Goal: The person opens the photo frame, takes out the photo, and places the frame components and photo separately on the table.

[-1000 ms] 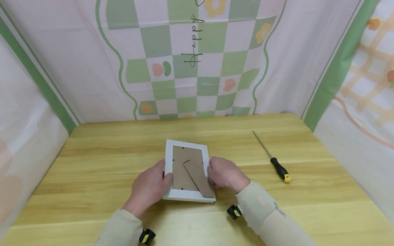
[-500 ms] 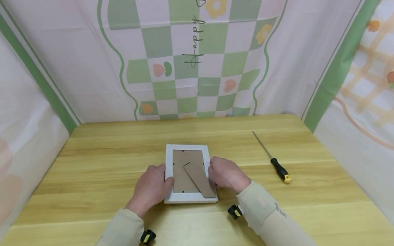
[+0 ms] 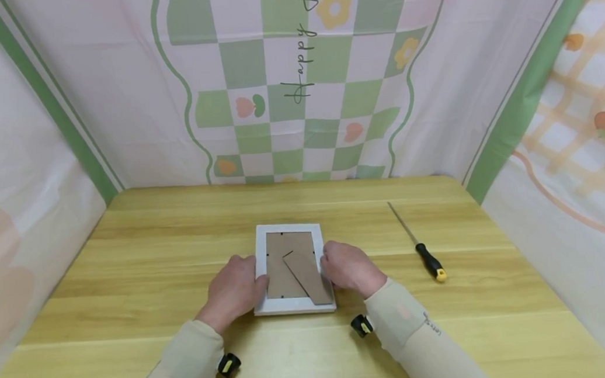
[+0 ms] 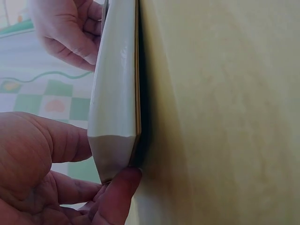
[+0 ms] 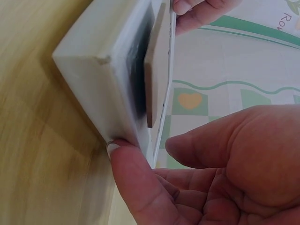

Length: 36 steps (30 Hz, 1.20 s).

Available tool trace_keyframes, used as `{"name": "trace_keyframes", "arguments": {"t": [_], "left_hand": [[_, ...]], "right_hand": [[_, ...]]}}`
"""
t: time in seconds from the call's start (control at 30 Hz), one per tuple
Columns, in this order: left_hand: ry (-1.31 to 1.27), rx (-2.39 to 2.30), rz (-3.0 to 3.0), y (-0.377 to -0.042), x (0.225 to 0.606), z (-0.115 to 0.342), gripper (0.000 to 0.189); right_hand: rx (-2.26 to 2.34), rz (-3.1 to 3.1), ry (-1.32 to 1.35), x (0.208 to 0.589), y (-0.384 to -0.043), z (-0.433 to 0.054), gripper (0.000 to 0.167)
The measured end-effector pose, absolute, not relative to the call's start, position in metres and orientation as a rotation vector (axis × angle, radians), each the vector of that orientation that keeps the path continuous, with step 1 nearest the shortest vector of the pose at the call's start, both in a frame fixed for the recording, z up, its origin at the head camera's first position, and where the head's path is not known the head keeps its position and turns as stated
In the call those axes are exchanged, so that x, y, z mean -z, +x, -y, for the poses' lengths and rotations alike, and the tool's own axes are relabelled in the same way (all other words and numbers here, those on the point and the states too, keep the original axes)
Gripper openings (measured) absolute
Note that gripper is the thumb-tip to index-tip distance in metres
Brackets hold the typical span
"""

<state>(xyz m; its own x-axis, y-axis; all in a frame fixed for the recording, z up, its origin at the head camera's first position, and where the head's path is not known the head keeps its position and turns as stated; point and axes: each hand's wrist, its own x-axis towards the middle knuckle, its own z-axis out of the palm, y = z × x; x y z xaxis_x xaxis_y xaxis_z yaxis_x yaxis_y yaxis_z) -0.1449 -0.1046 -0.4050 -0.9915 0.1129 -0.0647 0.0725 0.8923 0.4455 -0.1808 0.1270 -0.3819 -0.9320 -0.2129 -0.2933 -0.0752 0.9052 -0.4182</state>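
A white picture frame point(image 3: 296, 302) lies back side up, close over the table, held between both hands. Its brown backing board point(image 3: 281, 278) has small black tabs near its edges, and a stand leg point(image 3: 308, 273) folds flat across the lower right. My left hand point(image 3: 236, 290) grips the left edge, thumb on top; in the left wrist view a fingertip point(image 4: 126, 178) reaches under the frame's side. My right hand point(image 3: 349, 268) holds the opposite edge with curled fingers. In the right wrist view one finger point(image 5: 133, 176) presses at the frame's lower edge. The frame's front face is hidden.
To the right on the wooden table point(image 3: 129, 271) lies a screwdriver point(image 3: 430, 261) with a black and yellow handle, its shaft pointing away. Patterned cloth point(image 3: 298, 125) hangs behind the table and at both sides.
The frame's far end has come down and toward me, so it now lies flatter and straighter. Both hands have kept their hold, moving only slightly. The screwdriver has stayed put.
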Motion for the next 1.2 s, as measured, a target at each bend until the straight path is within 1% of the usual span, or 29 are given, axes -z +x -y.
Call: {"name": "trace_keyframes", "arguments": {"t": [0.3, 0.6, 0.67, 0.8, 0.87, 0.9, 1.07, 1.2], "left_hand": [[0.178, -0.650, -2.987, -0.1449, 0.4111, 0.1039, 0.025], [0.188, -0.726, -2.948, -0.1442, 0.4098, 0.0999, 0.025], [0.185, -0.759, -2.927, -0.1435, 0.4087, 0.0983, 0.034], [0.160, -0.759, -2.895, -0.1421, 0.4060, 0.0952, 0.070], [0.154, -0.754, -2.887, -0.1417, 0.4054, 0.0946, 0.081], [0.154, -0.753, -2.884, -0.1415, 0.4052, 0.0945, 0.084], [0.160, -0.780, -2.873, -0.1418, 0.4062, 0.0949, 0.084], [0.166, -0.765, -2.874, -0.1422, 0.4069, 0.0953, 0.090]], "right_hand": [[0.545, -2.753, -0.223, 0.3816, -0.1805, -0.1278, 0.025], [0.461, -2.789, -0.248, 0.3821, -0.1826, -0.1299, 0.023], [0.447, -2.801, -0.254, 0.3822, -0.1828, -0.1304, 0.023], [0.449, -2.812, -0.271, 0.3824, -0.1826, -0.1319, 0.023], [0.450, -2.814, -0.277, 0.3826, -0.1827, -0.1324, 0.023], [0.454, -2.813, -0.276, 0.3829, -0.1828, -0.1326, 0.023], [0.447, -2.822, -0.282, 0.3845, -0.1838, -0.1327, 0.023], [0.449, -2.823, -0.280, 0.3843, -0.1840, -0.1329, 0.024]]}}
